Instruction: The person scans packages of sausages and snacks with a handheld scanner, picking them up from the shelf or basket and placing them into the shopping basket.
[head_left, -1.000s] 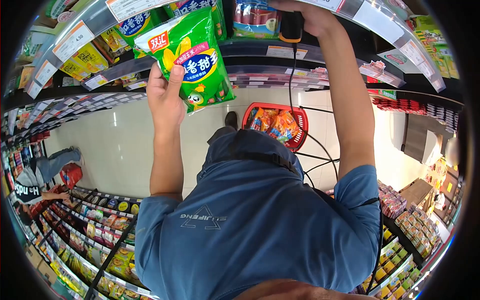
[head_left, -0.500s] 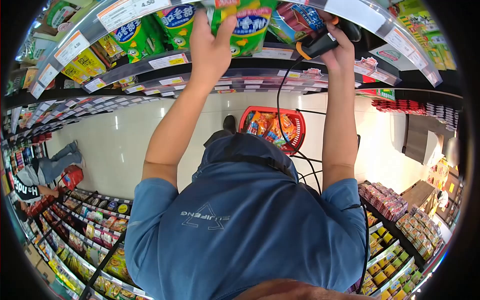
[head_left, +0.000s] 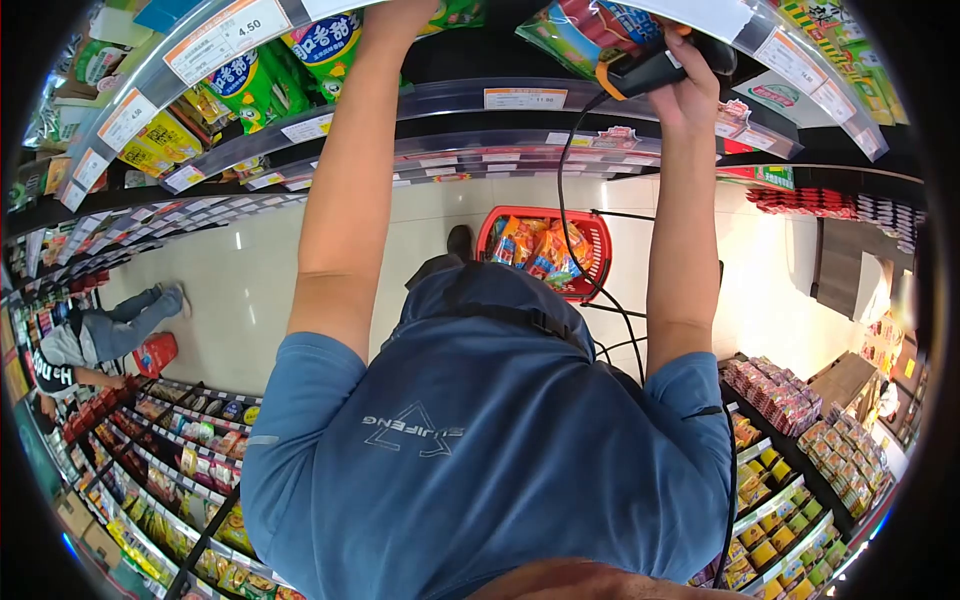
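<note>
In the head view, the shopper's left hand [head_left: 402, 14] is up among the shelved goods, cut off at the top edge, so I can't tell whether its fingers are apart or closed on anything. Green packets [head_left: 326, 45] lie just to its left on the shelf [head_left: 445, 97], and more green packaging [head_left: 455, 13] shows right beside it on the other side. The right hand [head_left: 690, 97] is clamped round a black handheld device [head_left: 642, 72] with orange trim, held over the right part of that same shelf; its dark cable [head_left: 561, 185] drops past the shelf edge toward the floor. Behind the device sits a clear-fronted pack of reddish sausages [head_left: 597, 32]; whether the two touch, I can't make out. Down by the shopper's dark shoe [head_left: 459, 241] stands a red basket [head_left: 599, 250] with orange packets [head_left: 556, 250] inside. Off to the left, another person [head_left: 75, 345] in jeans is by the opposite shelves [head_left: 180, 440].
</note>
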